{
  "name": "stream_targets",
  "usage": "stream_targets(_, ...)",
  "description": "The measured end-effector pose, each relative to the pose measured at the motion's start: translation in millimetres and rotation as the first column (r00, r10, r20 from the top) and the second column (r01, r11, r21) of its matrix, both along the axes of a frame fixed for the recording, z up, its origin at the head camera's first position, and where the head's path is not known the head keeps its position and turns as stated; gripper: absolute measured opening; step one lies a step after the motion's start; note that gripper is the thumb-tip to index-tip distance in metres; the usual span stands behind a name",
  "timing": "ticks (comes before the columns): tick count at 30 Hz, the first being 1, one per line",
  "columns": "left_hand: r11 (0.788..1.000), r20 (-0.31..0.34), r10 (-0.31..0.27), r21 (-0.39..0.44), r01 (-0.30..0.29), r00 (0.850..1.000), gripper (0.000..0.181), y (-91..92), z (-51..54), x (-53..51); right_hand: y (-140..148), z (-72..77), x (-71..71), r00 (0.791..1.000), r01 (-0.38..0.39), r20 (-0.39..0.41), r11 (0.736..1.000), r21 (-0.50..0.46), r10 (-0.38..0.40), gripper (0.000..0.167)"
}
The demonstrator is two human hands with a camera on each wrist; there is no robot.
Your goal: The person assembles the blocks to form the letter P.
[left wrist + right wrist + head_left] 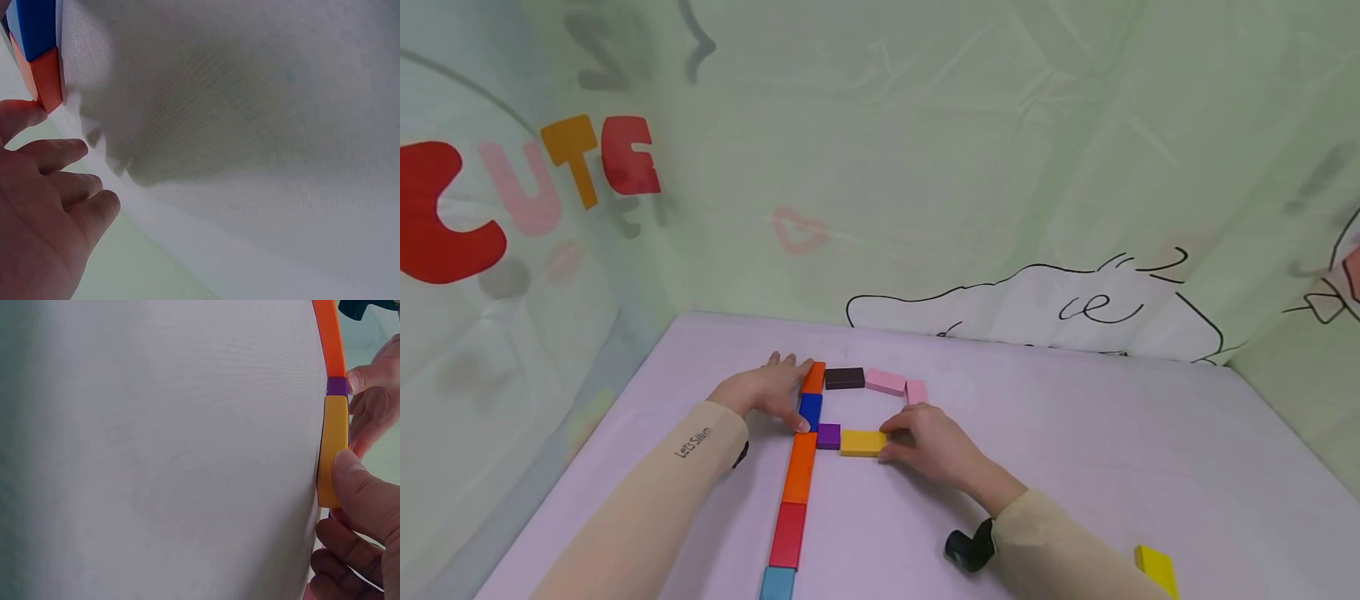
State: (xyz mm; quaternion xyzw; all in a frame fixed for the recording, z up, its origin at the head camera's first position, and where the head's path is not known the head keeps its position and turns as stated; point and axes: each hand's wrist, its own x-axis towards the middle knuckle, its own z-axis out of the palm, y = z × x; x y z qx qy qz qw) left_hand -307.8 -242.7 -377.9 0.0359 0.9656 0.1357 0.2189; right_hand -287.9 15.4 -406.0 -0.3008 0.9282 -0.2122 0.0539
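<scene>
Flat coloured blocks lie end to end on the pale tabletop. My right hand (934, 443) pinches the right end of a yellow block (860, 443), its thumb along the near side in the right wrist view. The yellow block's other end meets a small purple block (828, 437). My left hand (769, 390) rests at the column's far end, fingers spread. Its thumb touches the blue block (810, 410), and its index finger touches the upper orange block (47, 81). A black block (845, 378) and two pink blocks (885, 382) curve rightward from the column's top.
Toward me the column continues with another orange block (800, 468), a red block (787, 535) and a light blue block (777, 583). A separate yellow block (1157, 570) lies at the lower right. Behind the table hangs a printed pale green curtain (925, 167).
</scene>
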Motion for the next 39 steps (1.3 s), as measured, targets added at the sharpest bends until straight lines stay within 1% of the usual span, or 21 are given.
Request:
stream_targets(12,1.000,0.001,0.002,0.001,-0.002,1.000,0.102,0.8,1.8,0.8,-0.4,0.9,0.7,1.000,0.001,0.004,1.000,0.004,-0.001,0.032)
stream_targets(19,1.000,0.001,-0.002,0.001,0.002,1.000,0.102,0.3,1.5,0.8,0.3,-0.2,0.1,1.000,-0.017,-0.013,1.000,-0.004,0.017,0.031)
stream_targets(27,1.000,0.000,-0.002,0.006,0.002,1.000,0.102,0.9,2.6,2.2,-0.6,-1.3,-0.1,1.000,0.010,0.006,1.000,0.009,-0.010,0.031)
stream_targets(39,1.000,-0.006,-0.016,0.006,0.016,1.000,0.102,0.9,2.7,1.6,0.2,-0.9,0.5,1.000,0.004,0.013,1.000,0.008,-0.004,0.034)
